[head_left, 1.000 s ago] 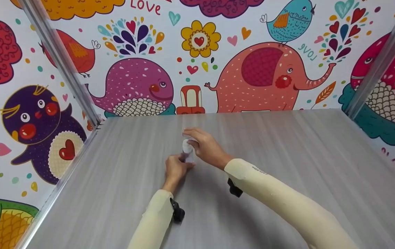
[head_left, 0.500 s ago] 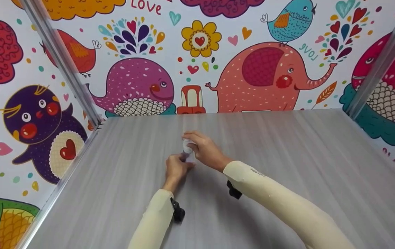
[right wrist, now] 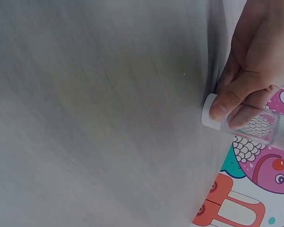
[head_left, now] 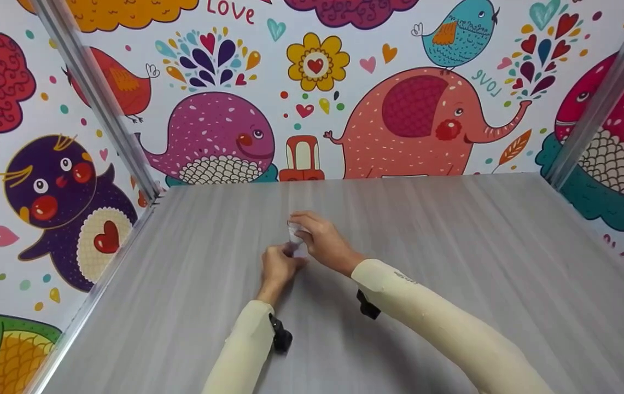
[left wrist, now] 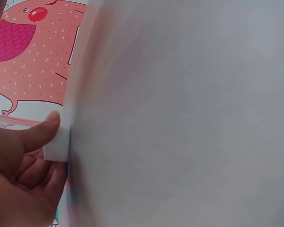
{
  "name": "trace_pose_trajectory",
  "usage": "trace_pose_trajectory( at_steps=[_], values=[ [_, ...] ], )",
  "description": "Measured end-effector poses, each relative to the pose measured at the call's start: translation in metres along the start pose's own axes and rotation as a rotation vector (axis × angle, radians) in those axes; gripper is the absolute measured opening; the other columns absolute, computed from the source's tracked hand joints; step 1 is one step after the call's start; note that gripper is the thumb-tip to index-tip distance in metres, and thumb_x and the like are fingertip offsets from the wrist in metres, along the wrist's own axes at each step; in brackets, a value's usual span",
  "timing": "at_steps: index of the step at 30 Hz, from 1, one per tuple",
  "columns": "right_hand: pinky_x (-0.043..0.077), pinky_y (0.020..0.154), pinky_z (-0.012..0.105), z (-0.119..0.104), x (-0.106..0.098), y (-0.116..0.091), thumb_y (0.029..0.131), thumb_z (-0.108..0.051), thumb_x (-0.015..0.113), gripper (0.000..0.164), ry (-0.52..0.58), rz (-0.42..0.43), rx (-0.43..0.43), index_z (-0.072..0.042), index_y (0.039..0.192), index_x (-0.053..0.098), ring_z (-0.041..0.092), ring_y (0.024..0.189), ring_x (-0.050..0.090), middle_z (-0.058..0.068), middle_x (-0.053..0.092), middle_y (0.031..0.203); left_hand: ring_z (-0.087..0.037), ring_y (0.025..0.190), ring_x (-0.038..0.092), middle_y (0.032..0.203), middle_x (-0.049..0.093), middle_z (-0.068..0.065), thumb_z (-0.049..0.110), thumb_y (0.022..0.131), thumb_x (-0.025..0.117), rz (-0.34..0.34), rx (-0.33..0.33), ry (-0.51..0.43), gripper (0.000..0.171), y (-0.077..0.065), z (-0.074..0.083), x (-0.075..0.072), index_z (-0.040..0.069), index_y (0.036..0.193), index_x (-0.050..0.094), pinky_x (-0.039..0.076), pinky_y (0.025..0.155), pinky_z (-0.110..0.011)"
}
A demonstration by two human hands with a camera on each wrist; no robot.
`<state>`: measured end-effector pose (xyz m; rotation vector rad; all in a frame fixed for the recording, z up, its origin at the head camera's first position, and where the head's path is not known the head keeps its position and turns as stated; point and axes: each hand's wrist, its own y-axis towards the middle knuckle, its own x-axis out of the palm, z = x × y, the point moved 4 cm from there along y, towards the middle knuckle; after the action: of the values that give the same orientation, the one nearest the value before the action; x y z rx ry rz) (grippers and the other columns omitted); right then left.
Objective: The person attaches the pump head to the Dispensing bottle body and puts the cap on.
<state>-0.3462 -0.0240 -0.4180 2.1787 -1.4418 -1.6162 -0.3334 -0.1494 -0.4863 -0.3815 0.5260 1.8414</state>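
Observation:
A small clear bottle (head_left: 299, 250) with a white top (head_left: 296, 236) stands upright on the table, a little left of centre in the head view. My left hand (head_left: 278, 267) grips it low down; in the right wrist view that hand's thumb and fingers wrap the white base (right wrist: 211, 112) and lower clear wall. My right hand (head_left: 327, 241) is at the bottle's upper end, thumb and fingers pinching a small clear cap (head_left: 293, 225) over the white top. Its fingers partly hide the cap. The left wrist view shows the base (left wrist: 57, 144) right at the tabletop.
The wide grey table (head_left: 426, 241) has a metal edge (head_left: 79, 317) on its left. Behind it rises a wall (head_left: 312, 115) printed with cartoon animals. Metal posts (head_left: 98, 104) stand at the back corners. Both forearms wear cream sleeves (head_left: 443, 312) with black wrist cameras.
My right hand has lowered slightly toward me onto the bottle's top, and its fingers now cover more of the white part. The left hand and bottle have stayed put.

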Motion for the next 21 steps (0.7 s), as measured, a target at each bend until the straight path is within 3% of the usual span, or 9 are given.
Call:
trace_pose_trajectory(
  at_steps=[5,10,16,21],
  values=[
    [0.047,0.104,0.032,-0.0008,0.0011,-0.0013,0.096,-0.002,0.062,0.035,-0.022,0.001,0.013,-0.004,0.132,0.061,0.023,0.128,0.061,0.012,0.062,0.136,-0.015,0.07,0.055,0.078,0.07,-0.008,0.006,0.07,0.084,-0.003,-0.014,0.013,0.029,-0.0007,0.0015,-0.0007,0.001,0.098,0.079,0.046,0.064,-0.028],
    [0.048,0.102,0.032,-0.0029,0.0027,-0.002,0.096,0.001,0.06,0.032,-0.065,0.039,-0.038,0.001,0.129,0.06,0.025,0.126,0.061,0.015,0.062,0.133,-0.017,0.073,0.057,0.082,0.071,-0.01,0.006,0.072,0.083,-0.011,-0.03,0.005,0.029,-0.0012,0.0021,-0.0009,0.002,0.1,0.079,0.048,0.066,-0.031],
    [0.049,0.102,0.031,-0.0026,0.004,-0.001,0.096,0.002,0.06,0.032,-0.09,0.044,-0.046,0.0,0.128,0.06,0.024,0.125,0.062,0.014,0.063,0.131,-0.023,0.085,0.066,0.098,0.076,-0.017,0.007,0.073,0.083,-0.021,-0.026,-0.008,0.032,-0.0018,0.0011,-0.0005,0.002,0.105,0.078,0.055,0.078,-0.041],
    [0.048,0.102,0.029,-0.0027,0.0073,0.0001,0.096,0.002,0.059,0.033,-0.097,0.035,-0.028,-0.001,0.129,0.059,0.024,0.125,0.062,0.014,0.062,0.131,-0.019,0.075,0.06,0.085,0.074,-0.012,0.007,0.072,0.084,-0.012,-0.019,0.006,0.028,-0.0009,0.0,-0.0014,0.002,0.099,0.079,0.05,0.068,-0.033]
  ],
)
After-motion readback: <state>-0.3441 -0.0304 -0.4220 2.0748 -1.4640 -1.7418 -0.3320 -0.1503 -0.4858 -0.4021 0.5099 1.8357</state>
